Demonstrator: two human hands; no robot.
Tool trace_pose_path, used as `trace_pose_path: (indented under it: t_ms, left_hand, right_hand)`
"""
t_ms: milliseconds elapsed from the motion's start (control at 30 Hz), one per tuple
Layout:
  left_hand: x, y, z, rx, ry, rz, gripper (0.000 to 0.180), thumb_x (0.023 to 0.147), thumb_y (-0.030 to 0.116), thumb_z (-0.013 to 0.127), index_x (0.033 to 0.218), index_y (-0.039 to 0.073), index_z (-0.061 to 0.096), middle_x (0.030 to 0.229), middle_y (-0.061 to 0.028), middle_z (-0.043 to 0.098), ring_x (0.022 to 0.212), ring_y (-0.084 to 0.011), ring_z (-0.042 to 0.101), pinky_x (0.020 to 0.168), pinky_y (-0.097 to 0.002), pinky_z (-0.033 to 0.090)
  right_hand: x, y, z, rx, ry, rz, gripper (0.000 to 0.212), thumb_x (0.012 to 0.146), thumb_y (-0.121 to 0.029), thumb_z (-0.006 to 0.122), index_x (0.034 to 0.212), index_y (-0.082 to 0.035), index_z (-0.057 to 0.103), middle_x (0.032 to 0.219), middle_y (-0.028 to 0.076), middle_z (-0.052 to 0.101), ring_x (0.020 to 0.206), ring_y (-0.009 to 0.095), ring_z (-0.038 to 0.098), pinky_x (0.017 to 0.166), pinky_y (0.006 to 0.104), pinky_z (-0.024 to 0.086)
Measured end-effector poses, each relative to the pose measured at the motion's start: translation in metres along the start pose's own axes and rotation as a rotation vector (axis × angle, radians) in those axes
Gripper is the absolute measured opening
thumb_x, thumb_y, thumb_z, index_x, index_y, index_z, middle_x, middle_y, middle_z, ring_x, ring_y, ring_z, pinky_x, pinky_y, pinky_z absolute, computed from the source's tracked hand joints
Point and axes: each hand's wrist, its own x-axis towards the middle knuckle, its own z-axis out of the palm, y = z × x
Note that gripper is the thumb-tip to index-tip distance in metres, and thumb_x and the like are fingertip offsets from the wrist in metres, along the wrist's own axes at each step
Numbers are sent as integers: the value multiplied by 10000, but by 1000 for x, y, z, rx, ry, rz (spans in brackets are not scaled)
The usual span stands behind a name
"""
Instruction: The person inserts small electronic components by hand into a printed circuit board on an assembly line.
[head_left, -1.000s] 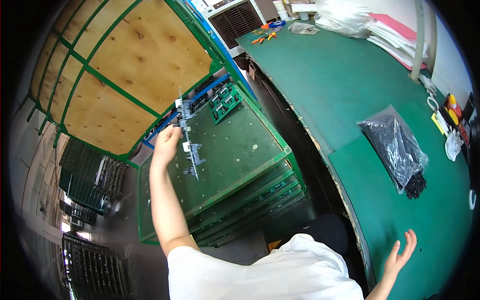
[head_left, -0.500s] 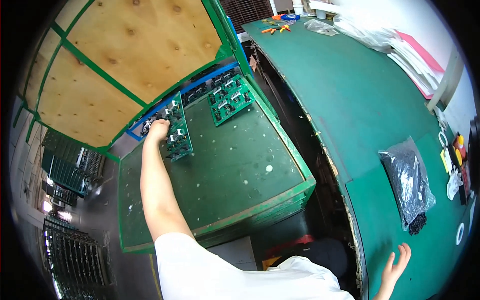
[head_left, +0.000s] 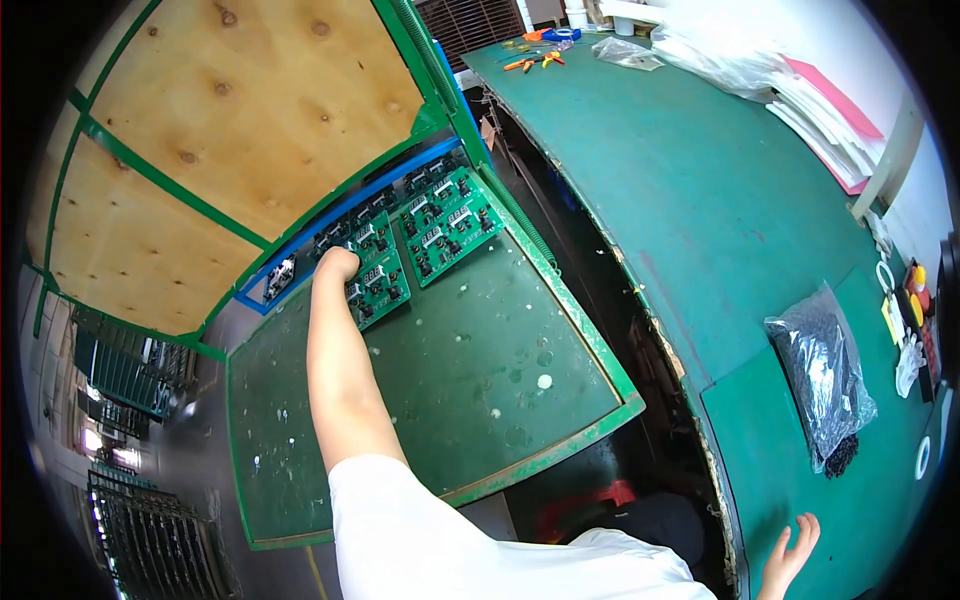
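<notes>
My left hand (head_left: 338,267) reaches out with its fingers closed at the left edge of a green circuit board (head_left: 385,290). That board lies almost flat at the far side of a worn green cart top (head_left: 470,400). Its fingertips are partly hidden behind the hand. Right beside it rests a second green circuit board (head_left: 455,228) with black parts and small displays. Low over the green workbench (head_left: 640,240), my right hand (head_left: 792,550) holds nothing, its fingers apart.
A blue frame (head_left: 350,200) with more dark boards borders the cart's far edge, below raised plywood panels (head_left: 270,90). A plastic bag of black parts (head_left: 820,380) lies on the workbench. Pliers (head_left: 535,62) are at its far end. Dark racks (head_left: 150,530) stand at left.
The circuit board in my left hand has gone from standing steeply tilted to lying nearly flat beside the second board. My right hand stays open over the workbench.
</notes>
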Motion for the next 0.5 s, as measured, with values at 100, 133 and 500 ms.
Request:
trace_pose_path:
  t_ms: [100,133,500]
  left_hand:
    - [6,2,3,40,15,2,276,790,125,495,856,-95,649,834,-245,654,639,-329,650,577,-420,512]
    - [6,8,5,70,16,-4,282,790,124,488,862,-95,650,844,-249,656,653,-330,656,595,-420,516]
    - [-13,25,-10,112,-104,-177,344,810,164,503,1092,36,653,1201,-202,587,1133,-337,569,917,-424,453]
  right_hand:
    - [2,-2,2,3,-8,-11,231,870,-47,520,1086,32,516,1203,198,483,1132,359,463,967,445,367]
    - [1,-3,2,-1,-5,-6,231,870,-47,520,1086,32,516,1203,198,483,1132,359,463,967,445,367]
    - [-1,-7,11,34,3,9,231,842,-28,530,1066,25,519,1180,206,487,1114,371,472,957,447,375]
